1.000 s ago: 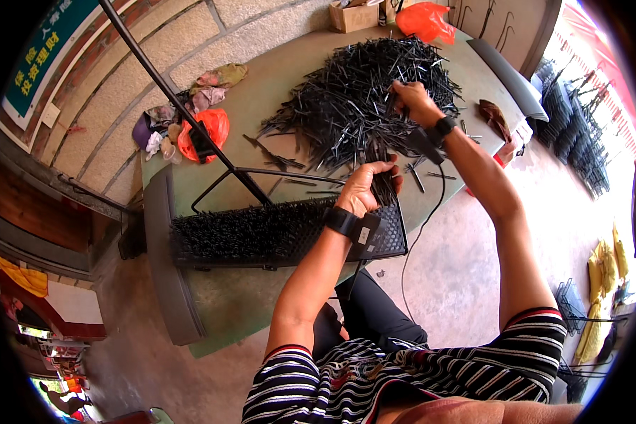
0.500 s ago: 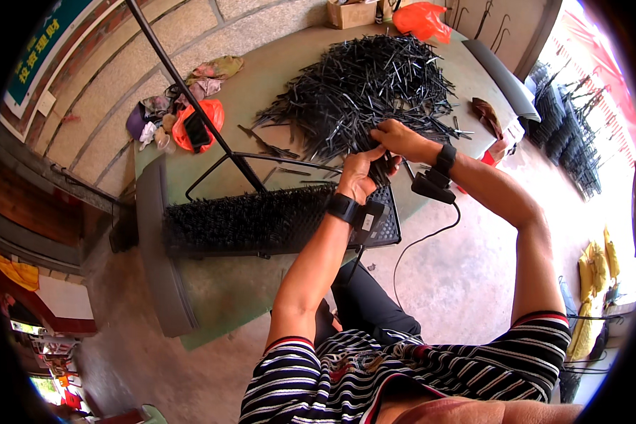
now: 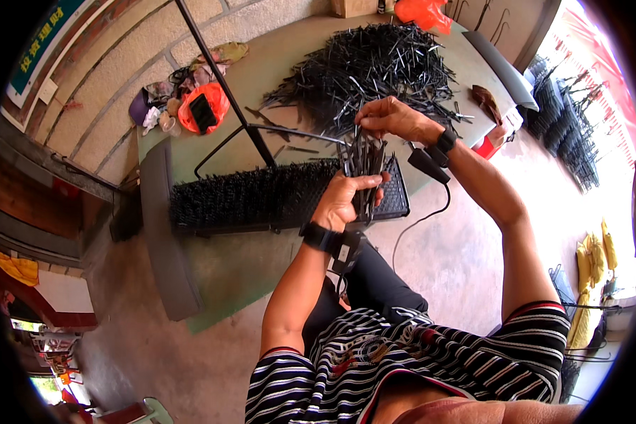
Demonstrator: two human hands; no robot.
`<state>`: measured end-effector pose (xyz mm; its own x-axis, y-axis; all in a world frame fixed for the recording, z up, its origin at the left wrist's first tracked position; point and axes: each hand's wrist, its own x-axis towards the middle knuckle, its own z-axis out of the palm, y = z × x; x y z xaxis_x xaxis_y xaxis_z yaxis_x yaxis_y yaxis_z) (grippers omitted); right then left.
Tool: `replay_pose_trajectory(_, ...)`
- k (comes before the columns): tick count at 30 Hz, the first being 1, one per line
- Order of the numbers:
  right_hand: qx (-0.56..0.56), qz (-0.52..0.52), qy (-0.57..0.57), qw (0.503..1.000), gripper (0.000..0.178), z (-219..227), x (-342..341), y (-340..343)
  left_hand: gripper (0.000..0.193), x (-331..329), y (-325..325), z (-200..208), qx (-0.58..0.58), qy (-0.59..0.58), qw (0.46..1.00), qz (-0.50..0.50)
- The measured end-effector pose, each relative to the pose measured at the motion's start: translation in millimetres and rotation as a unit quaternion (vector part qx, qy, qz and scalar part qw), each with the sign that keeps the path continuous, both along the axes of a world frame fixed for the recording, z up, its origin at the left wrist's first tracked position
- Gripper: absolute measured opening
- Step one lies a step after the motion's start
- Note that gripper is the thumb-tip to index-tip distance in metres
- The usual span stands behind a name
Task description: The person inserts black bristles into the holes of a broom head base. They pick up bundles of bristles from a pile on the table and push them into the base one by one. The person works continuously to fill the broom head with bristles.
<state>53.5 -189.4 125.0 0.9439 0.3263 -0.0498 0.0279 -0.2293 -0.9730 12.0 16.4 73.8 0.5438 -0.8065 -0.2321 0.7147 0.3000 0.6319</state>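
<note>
A bundle of thin black strips (image 3: 365, 159) stands upright in my left hand (image 3: 344, 196), whose fingers are wrapped round its lower part. Just above the bundle's top, my right hand (image 3: 397, 120) pinches at what looks like a single thin black strip, mostly covered by the fingers. Below and to the left lies a long black perforated tray (image 3: 397, 201), its left and middle part densely filled with short upright black pieces (image 3: 233, 196). Beyond my hands a big heap of similar loose black strips (image 3: 378, 67) covers part of the green table (image 3: 275, 78).
A black metal frame (image 3: 258, 145) rises from the tray toward the upper left. An orange bag (image 3: 208, 95) with a phone on it lies at the left beside crumpled cloths (image 3: 230, 51). A brown cloth (image 3: 485, 99) rests at right. A cable (image 3: 431, 214) hangs from my right wrist.
My right hand has come away from the bundle and moved up and left. My left hand has drawn slightly lower, so the bundle now shows plainly. The view has shifted a little.
</note>
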Motion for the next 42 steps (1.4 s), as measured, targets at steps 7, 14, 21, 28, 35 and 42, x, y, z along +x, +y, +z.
replay_pose_trajectory(7,-0.067,0.133,0.029,0.988,0.019,-20.6,-38.6,71.9,0.042,-68.6,80.9,-19.5,0.027,0.027,0.999,0.029)
replay_pose_trajectory(14,-0.063,0.116,0.078,0.988,0.009,-35.6,-58.5,140.4,0.047,-117.6,151.0,-43.9,0.032,0.067,0.995,0.069)
replay_pose_trajectory(21,-0.109,0.051,-0.098,0.988,0.009,-62.3,-76.2,186.6,0.045,-127.5,186.9,-69.8,0.045,0.087,0.987,0.129)
replay_pose_trajectory(28,-0.16,-0.024,-0.148,0.976,0.012,-91.9,-78.9,206.9,0.042,-128.7,211.1,-112.1,0.117,0.075,0.982,0.126)
replay_pose_trajectory(35,-0.143,-0.078,-0.303,0.939,0.017,-155.1,-126.4,232.9,0.034,-144.6,201.8,-152.6,-0.005,0.25,0.933,0.258)
replay_pose_trajectory(42,-0.253,0.165,-0.426,0.853,0.052,-162.7,-167.7,230.3,0.018,-141.8,194.5,-165.0,-0.028,0.245,0.91,0.334)
